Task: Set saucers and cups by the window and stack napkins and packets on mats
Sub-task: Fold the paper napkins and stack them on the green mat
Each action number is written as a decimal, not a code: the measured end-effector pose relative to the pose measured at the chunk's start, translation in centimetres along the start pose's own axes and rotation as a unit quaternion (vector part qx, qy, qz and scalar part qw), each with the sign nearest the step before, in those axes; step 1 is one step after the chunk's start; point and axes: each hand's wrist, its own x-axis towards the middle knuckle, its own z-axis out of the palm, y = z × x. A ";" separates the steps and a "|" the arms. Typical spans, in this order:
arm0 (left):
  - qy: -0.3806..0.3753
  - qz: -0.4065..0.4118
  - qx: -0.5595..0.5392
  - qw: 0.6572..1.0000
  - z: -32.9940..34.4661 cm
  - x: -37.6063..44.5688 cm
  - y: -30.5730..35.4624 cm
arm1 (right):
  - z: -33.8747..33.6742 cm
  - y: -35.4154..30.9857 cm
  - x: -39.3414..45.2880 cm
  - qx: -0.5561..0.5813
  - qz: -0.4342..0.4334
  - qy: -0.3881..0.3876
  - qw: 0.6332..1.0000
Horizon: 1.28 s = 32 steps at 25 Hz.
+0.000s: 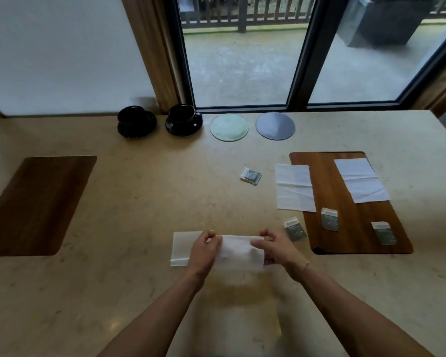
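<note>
My left hand (205, 249) and my right hand (274, 247) both pinch a white napkin (236, 251) lying on the table in front of me. Another napkin (294, 188) lies half on the right wooden mat (350, 222), and a third (361, 180) rests fully on it. Two packets (330, 219) (384, 233) sit on that mat, one (295, 229) beside it and one (251, 176) mid-table. Two black cups on saucers (136, 121) (183, 119) stand by the window. A second wooden mat (36, 204) lies at the left.
A pale green round coaster (229, 128) and a grey one (275, 125) lie near the window frame. The stone table (139, 191) ends against a white wall and glass doors. Its right edge slants away past the right mat.
</note>
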 end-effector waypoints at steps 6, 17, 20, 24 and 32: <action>0.055 -0.010 0.002 0.998 -5.7 1.8 -0.9 | 5.7 -1.2 1.7 0.028 0.036 -0.039 0.998; -0.010 -0.028 0.068 0.997 -12.3 3.7 -3.6 | 12.3 -1.3 5.3 -0.099 0.008 0.060 0.993; 0.009 -0.011 0.127 0.992 -12.5 4.6 -3.8 | 13.2 -1.1 5.8 -0.165 0.000 0.077 0.983; 0.015 0.005 0.186 0.982 -12.9 5.0 -4.0 | 13.7 -0.7 6.3 -0.215 -0.011 0.095 0.972; 0.020 0.028 0.232 0.972 -12.6 5.6 -4.2 | 13.6 -0.9 6.7 -0.284 -0.029 0.105 0.953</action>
